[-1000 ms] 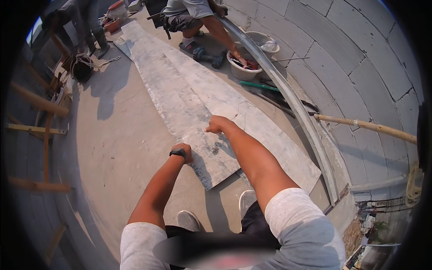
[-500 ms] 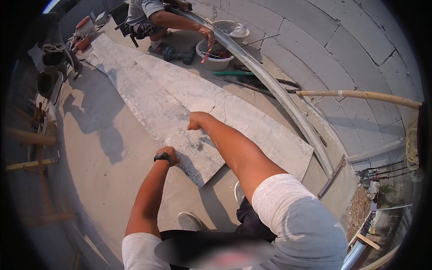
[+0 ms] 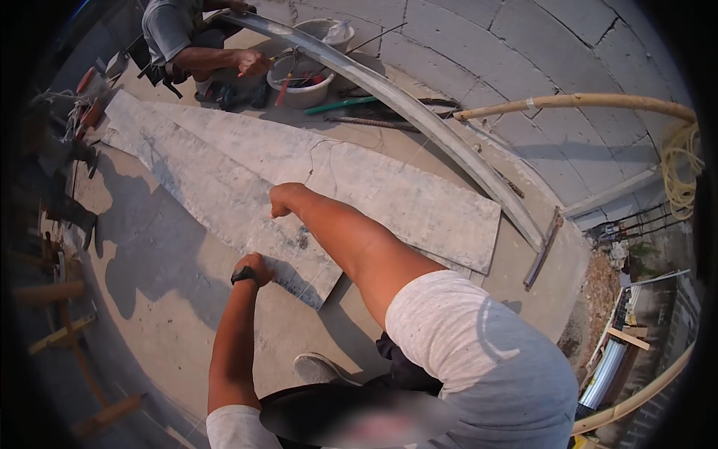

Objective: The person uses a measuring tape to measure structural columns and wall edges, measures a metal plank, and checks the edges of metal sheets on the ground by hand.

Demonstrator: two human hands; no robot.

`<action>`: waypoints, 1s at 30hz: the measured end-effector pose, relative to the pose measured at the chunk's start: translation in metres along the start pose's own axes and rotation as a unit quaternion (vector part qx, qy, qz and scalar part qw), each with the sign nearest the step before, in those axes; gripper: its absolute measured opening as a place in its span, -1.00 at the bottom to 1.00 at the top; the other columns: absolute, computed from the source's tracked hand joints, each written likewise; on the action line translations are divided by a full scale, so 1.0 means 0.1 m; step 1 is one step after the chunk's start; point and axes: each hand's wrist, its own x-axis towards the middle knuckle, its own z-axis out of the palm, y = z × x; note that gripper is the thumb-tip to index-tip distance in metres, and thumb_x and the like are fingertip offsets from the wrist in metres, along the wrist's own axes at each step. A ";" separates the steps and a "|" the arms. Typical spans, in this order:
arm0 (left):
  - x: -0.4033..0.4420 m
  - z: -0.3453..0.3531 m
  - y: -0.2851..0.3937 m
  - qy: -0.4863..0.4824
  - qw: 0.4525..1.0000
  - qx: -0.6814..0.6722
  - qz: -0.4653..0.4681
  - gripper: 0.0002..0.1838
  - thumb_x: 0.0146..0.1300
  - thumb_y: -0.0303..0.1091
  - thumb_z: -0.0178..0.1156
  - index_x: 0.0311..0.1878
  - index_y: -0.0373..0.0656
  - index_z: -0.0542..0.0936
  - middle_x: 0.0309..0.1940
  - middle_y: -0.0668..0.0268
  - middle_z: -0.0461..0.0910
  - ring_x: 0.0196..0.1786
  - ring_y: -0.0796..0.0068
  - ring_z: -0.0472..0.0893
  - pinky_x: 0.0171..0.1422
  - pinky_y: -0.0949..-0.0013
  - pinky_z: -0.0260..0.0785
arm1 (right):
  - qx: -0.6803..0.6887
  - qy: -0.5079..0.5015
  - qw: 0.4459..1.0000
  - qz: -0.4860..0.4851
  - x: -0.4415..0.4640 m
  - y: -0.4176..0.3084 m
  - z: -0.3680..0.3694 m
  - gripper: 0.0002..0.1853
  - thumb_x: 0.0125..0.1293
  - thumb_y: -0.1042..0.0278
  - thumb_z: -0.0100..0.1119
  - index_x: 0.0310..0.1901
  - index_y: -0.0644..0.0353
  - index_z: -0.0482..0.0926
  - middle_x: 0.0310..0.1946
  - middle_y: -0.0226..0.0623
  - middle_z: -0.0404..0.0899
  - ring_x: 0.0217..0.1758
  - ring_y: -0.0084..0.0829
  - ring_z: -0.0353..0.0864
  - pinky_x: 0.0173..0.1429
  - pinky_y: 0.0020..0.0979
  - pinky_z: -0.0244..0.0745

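Note:
A long grey board (image 3: 217,187) with a worn, speckled face lies in front of me, partly overlapping a second, wider board (image 3: 419,194). My left hand (image 3: 256,268), with a dark watch at its wrist, is closed on the left edge of the nearer board, close to its near end. Over that board's face, my right hand (image 3: 284,199) is curled into a fist near its right side. The fingers hide whatever may be inside it.
A co-worker (image 3: 176,45) crouches at the far side, holding a tool beside a white bucket (image 3: 303,96). A long metal beam (image 3: 419,123) slants past the boards. A bamboo pole (image 3: 576,101) reaches from the right, along the block wall (image 3: 516,45). Dark boots (image 3: 78,213) stand at left.
My view has turned, so the boards and both hands appear further left. The co-worker's hand has moved back from the bucket. Legs in dark boots show more plainly at left.

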 end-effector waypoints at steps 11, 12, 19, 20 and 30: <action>-0.01 0.02 -0.01 0.016 1.000 -0.012 -0.007 -0.40 -0.03 0.00 0.30 -0.02 -0.29 0.56 -0.01 0.02 0.58 0.08 0.13 0.57 0.16 0.21 0.43 | -0.016 -0.002 1.000 -0.008 -0.04 0.00 -0.06 -0.62 0.08 0.13 0.31 -0.12 0.18 0.66 -0.08 -0.16 0.64 0.00 -0.21 0.63 0.01 -0.26 0.53; -0.02 0.01 -0.01 0.017 1.000 -0.015 -0.014 -0.40 -0.03 0.00 0.30 -0.02 -0.29 0.56 -0.01 0.02 0.58 0.08 0.13 0.57 0.16 0.21 0.43 | -0.019 -0.003 1.000 -0.015 -0.01 0.00 -0.05 -0.62 0.08 0.13 0.31 -0.12 0.18 0.66 -0.08 -0.16 0.64 0.00 -0.21 0.63 0.01 -0.26 0.53; -0.07 -0.02 0.01 0.024 1.000 -0.005 0.002 -0.47 -0.03 -0.04 0.27 -0.07 -0.25 0.61 -0.04 0.02 0.60 0.05 0.17 0.59 0.15 0.21 0.44 | -0.009 -0.040 0.999 0.015 -0.02 -0.02 -0.08 -0.59 0.08 0.10 0.31 -0.11 0.22 0.65 -0.11 -0.12 0.64 -0.01 -0.16 0.63 0.02 -0.24 0.52; -0.08 -0.04 0.02 0.018 1.000 -0.009 0.005 -0.48 -0.03 -0.04 0.26 -0.07 -0.23 0.62 -0.03 0.03 0.60 0.06 0.17 0.59 0.15 0.21 0.44 | -0.008 -0.039 0.999 0.013 -0.03 -0.01 -0.09 -0.58 0.09 0.09 0.31 -0.11 0.23 0.65 -0.11 -0.11 0.64 -0.02 -0.15 0.63 0.02 -0.24 0.52; -0.04 -0.05 0.04 0.002 1.000 -0.007 -0.009 -0.51 -0.02 -0.06 0.25 -0.08 -0.20 0.64 -0.02 0.05 0.60 0.07 0.19 0.59 0.16 0.24 0.44 | -0.030 0.012 0.999 -0.035 0.05 0.06 0.00 -0.46 0.10 -0.12 0.27 -0.39 0.37 0.65 -0.45 -0.05 0.65 -0.32 -0.10 0.65 -0.19 -0.16 0.52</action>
